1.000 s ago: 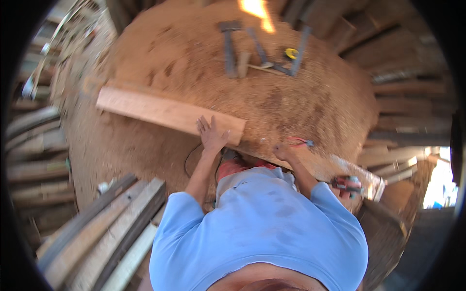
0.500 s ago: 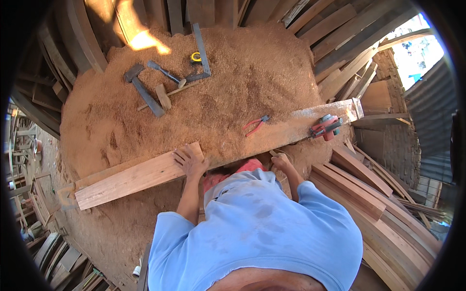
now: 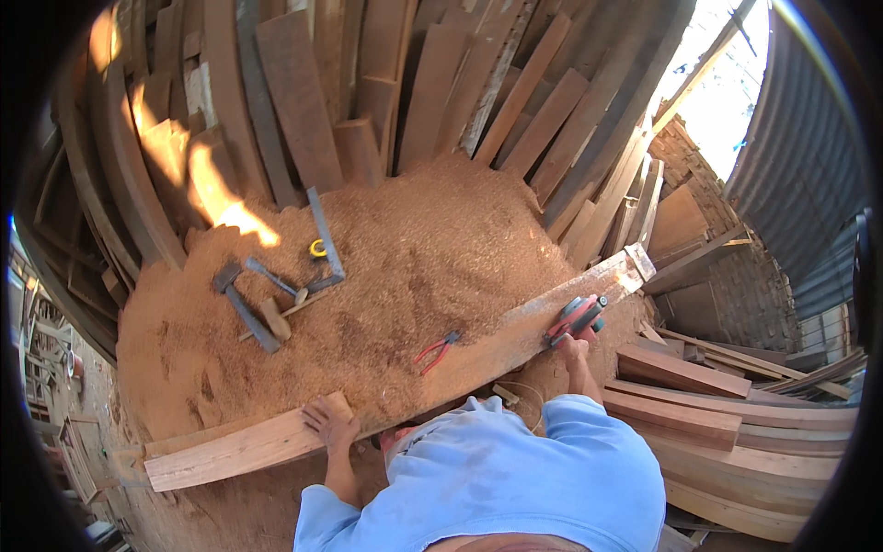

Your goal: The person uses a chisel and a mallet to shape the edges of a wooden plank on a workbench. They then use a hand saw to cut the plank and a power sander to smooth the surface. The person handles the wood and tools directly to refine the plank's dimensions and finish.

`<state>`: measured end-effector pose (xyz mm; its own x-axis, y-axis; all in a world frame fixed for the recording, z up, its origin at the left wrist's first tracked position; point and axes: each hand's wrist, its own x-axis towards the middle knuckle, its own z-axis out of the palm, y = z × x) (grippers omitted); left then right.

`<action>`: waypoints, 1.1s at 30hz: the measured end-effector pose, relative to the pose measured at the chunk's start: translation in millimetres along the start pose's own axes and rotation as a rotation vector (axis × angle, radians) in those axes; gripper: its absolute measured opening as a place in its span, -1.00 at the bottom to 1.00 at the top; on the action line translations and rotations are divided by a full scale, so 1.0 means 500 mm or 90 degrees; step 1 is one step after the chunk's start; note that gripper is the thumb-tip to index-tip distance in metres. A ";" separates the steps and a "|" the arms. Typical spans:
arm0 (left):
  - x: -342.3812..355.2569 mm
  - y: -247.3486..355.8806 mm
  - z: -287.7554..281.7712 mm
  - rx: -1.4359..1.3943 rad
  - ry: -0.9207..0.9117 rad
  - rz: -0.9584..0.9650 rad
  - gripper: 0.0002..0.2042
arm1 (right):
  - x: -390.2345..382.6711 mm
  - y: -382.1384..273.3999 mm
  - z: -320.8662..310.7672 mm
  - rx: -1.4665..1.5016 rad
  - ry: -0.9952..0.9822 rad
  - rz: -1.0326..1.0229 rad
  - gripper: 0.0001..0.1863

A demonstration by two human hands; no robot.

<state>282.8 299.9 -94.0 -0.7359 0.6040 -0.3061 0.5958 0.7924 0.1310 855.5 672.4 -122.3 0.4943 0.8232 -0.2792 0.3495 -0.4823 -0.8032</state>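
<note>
My left hand point(image 3: 331, 420) lies with its fingers spread on the right end of a pale wooden board point(image 3: 230, 453). This board rests along the near edge of the sawdust-covered bench point(image 3: 501, 354). Farther right, my right hand point(image 3: 575, 349) is closed at the near end of a red-and-black handheld power tool point(image 3: 577, 317), which sits on the bench's bare stretch. Its exact kind is hard to make out, and my fingers are partly hidden. Red-handled pliers point(image 3: 439, 350) lie in the sawdust between my hands.
On the sawdust point(image 3: 405, 276) at the back left lie a hammer point(image 3: 246, 308), a metal square point(image 3: 326, 241), a yellow tape measure point(image 3: 317, 247) and a small wooden block point(image 3: 274, 318). Upright planks point(image 3: 299, 101) stand behind. Stacked timber point(image 3: 681, 419) fills the right side.
My right hand has moved from low beside my body, where it was by a small wooden piece, up to the power tool. My left hand stays on the board. The view has tilted farther ahead.
</note>
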 end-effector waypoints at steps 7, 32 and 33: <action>-0.028 0.110 0.023 0.052 -0.101 -0.155 0.23 | 0.198 -0.049 -0.022 0.073 0.064 -0.015 -0.41; -0.026 0.048 -0.079 -0.361 0.114 -0.653 0.08 | -0.021 -0.232 0.071 0.129 -0.430 -0.132 -0.70; -0.010 0.024 -0.088 -0.328 0.123 -0.647 0.07 | -0.059 -0.248 0.091 0.060 -0.480 -0.129 -0.71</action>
<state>279.7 310.3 -49.5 -0.8642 -0.3643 -0.3471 -0.4683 0.8348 0.2897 761.5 721.6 -38.2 -0.2569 0.8897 -0.3774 0.2896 -0.3017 -0.9084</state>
